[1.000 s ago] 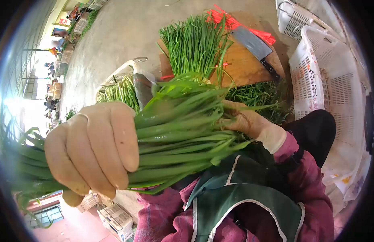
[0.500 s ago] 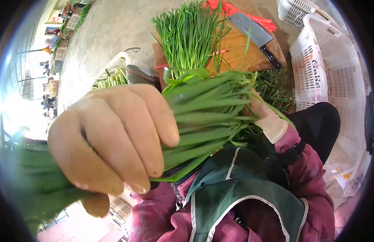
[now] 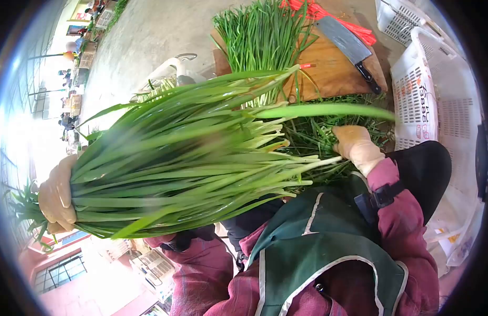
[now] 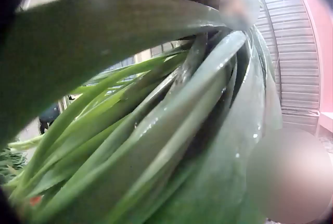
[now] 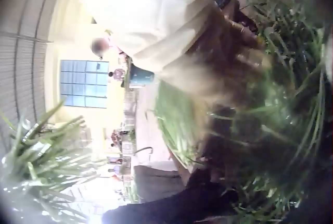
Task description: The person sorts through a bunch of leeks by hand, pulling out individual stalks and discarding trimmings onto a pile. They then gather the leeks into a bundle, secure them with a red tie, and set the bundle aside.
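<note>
Gripping leafy bundle (image 3: 165, 174) in curled left hand (image 3: 57, 196) before apron (image 3: 333, 258), tidying seemingly unfinished; reaching right hand (image 3: 358, 147) near loose leaves (image 3: 315, 138), grip unclear; leaving neater bunch (image 3: 259, 42), seemingly done, on board (image 3: 333, 79).

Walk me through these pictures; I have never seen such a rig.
There is no robot: a person works with two hands. One picture comes from a camera on the head, looking forward and down; the other two come from cameras on the wrists. The left hand grips a bunch of long green leaves. The right hand is by loose greens; whether it holds any, I cannot tell. On the wooden board lie a second bunch and a cleaver.
</note>
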{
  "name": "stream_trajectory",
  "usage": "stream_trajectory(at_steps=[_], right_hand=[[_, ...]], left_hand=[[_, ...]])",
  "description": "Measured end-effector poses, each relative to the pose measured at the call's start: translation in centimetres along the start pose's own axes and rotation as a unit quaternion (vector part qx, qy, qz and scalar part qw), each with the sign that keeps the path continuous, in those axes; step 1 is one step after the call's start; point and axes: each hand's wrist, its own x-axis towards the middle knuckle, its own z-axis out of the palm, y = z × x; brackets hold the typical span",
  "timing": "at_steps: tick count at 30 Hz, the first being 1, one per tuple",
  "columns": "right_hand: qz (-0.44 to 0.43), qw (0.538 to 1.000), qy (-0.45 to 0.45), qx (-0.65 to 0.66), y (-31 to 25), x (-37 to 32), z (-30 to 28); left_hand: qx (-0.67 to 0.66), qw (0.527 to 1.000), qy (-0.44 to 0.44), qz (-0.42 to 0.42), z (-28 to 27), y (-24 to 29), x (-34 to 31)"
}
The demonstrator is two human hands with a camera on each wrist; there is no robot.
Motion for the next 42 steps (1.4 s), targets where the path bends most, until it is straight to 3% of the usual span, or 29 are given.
stream_trajectory(at_steps=[1,2,3,5,7,8,11,13,14,15,16,17,19,22,26,28,30,33,34,36,38,40,41,42], right_hand=[[-0.031,0.995,0.073,0.061,-0.6,-0.8,-1.0],[-0.134,0.941,0.034,0.308,-0.9,-0.7,-1.2],[-0.226,0.816,-0.007,0.533,-1.0,-0.7,-1.3],[-0.321,0.739,-0.042,0.59,-3.3,-2.7,-4.1],[-0.4,0.689,-0.044,0.602,-4.7,-3.1,-3.4],[-0.378,0.619,-0.076,0.684,-5.6,-3.7,-3.2],[-0.288,0.655,-0.1,0.691,-4.1,-2.4,-1.5],[-0.175,0.538,-0.117,0.816,-3.2,-0.6,0.0],[-0.187,0.716,-0.015,0.673,-1.6,-0.3,-0.2],[-0.188,0.849,0.085,0.487,-0.1,-0.3,-0.7],[-0.15,0.923,0.126,0.331,1.5,0.6,-0.2],[-0.11,0.967,0.164,0.164,2.8,1.5,0.4],[-0.017,0.988,0.119,0.099,4.0,1.9,0.7],[0.042,0.995,-0.037,-0.086,4.3,3.4,2.5],[0.008,0.97,-0.156,-0.184,2.5,2.3,3.0],[0.011,0.966,-0.153,-0.208,4.2,3.1,6.6],[0.031,0.965,-0.147,-0.217,4.4,3.1,7.6],[-0.014,0.975,-0.098,-0.201,3.1,3.4,6.6],[-0.036,0.986,-0.075,-0.144,2.8,3.0,5.7],[-0.014,0.982,-0.161,0.103,0.9,0.9,1.6],[0.01,0.913,-0.23,0.337,1.2,0.9,1.2],[-0.041,0.985,-0.164,0.041,2.1,1.2,2.3],[-0.065,0.984,-0.125,-0.11,2.6,1.4,3.0],[-0.03,0.977,-0.113,-0.18,2.2,1.6,2.6]], left_hand=[[0.001,1.0,-0.003,-0.003,0.1,0.1,0.0],[0.002,1.0,-0.005,-0.008,0.3,0.1,0.0],[0.001,1.0,-0.011,-0.008,0.3,0.0,-0.1],[0.002,1.0,-0.012,-0.01,0.5,-0.2,-0.4],[0.007,1.0,-0.006,-0.012,1.0,-0.4,-0.8],[0.009,1.0,0.003,-0.011,1.1,-0.6,-1.0],[0.036,0.998,0.05,-0.006,1.8,-0.6,-1.7],[0.056,0.994,0.098,0.002,2.2,-0.2,-2.7],[0.066,0.99,0.127,0.005,2.5,0.0,-3.4],[0.079,0.985,0.154,0.006,2.8,0.4,-4.1],[0.092,0.98,0.177,0.013,2.9,0.6,-4.8],[0.107,0.972,0.206,0.017,3.2,1.0,-5.5],[0.132,0.957,0.259,0.018,3.8,1.8,-6.9],[0.164,0.932,0.323,0.021,4.2,2.7,-8.8],[0.194,0.903,0.384,0.024,4.5,3.8,-11.2],[0.2,0.892,0.405,0.024,4.5,3.9,-12.3],[0.204,0.885,0.418,0.027,4.4,4.2,-13.0],[0.212,0.874,0.437,0.023,4.3,4.3,-14.0],[0.214,0.872,0.439,0.02,4.1,4.3,-14.1],[0.217,0.869,0.445,0.016,3.9,4.2,-14.1],[0.218,0.866,0.449,0.015,3.4,3.8,-13.7],[0.22,0.864,0.453,0.013,3.2,3.5,-13.3],[0.222,0.863,0.454,0.013,3.1,3.4,-12.9],[0.223,0.862,0.454,0.015,2.9,3.3,-12.5]])
